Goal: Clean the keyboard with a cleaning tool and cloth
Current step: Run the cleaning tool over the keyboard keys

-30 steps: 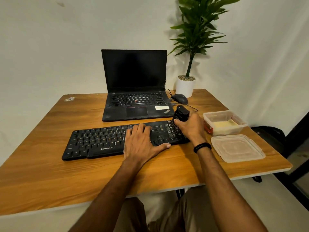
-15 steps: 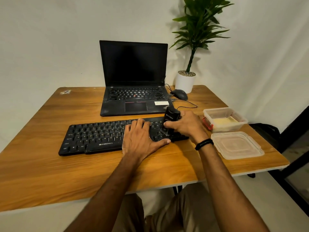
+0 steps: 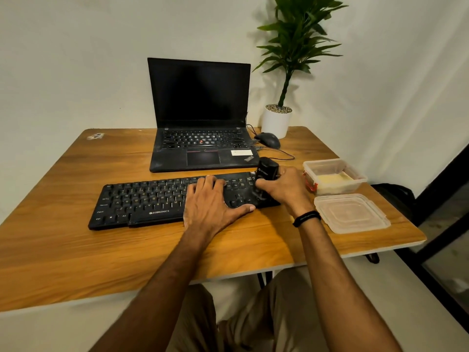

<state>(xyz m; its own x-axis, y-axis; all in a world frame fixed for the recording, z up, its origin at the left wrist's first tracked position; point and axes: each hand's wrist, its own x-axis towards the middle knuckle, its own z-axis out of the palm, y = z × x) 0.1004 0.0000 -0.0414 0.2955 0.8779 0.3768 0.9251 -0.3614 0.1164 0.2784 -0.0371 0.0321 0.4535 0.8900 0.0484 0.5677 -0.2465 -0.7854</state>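
Observation:
A black keyboard lies across the wooden table in front of me. My left hand rests flat on its right half, fingers spread over the keys and thumb at the front edge. My right hand grips a black cleaning tool, which stands upright with its lower end on the keys at the keyboard's right end. A pale yellow cloth lies folded inside a clear plastic box to the right.
An open black laptop stands behind the keyboard. A wired mouse and a potted plant sit at the back right. The box's lid lies near the table's right edge.
My right hand has slid the cleaning tool leftward and slightly toward me over the keyboard's right end. My left hand stays on the keys. The camera has shifted.

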